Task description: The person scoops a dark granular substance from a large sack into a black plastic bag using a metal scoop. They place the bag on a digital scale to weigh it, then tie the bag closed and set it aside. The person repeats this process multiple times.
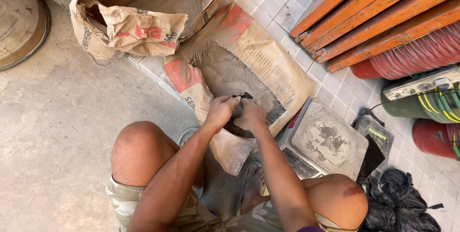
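Over the opened cement sack (239, 76), I see both hands (235, 112) pinching a small black bag (245, 96) — nothing scooped yet, scale (326, 141) bare.

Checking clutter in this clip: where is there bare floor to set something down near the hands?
Bare concrete floor lies left of the left hand, below the paper sack. Right of the right hand it is crowded: scale, black bags, orange planks.

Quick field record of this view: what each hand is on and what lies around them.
left hand: pinching a small black item
right hand: on the same black item
under hands: open woven sack of grey powder
behind: torn paper bag
right side: dusty scale, black plastic bags, orange planks
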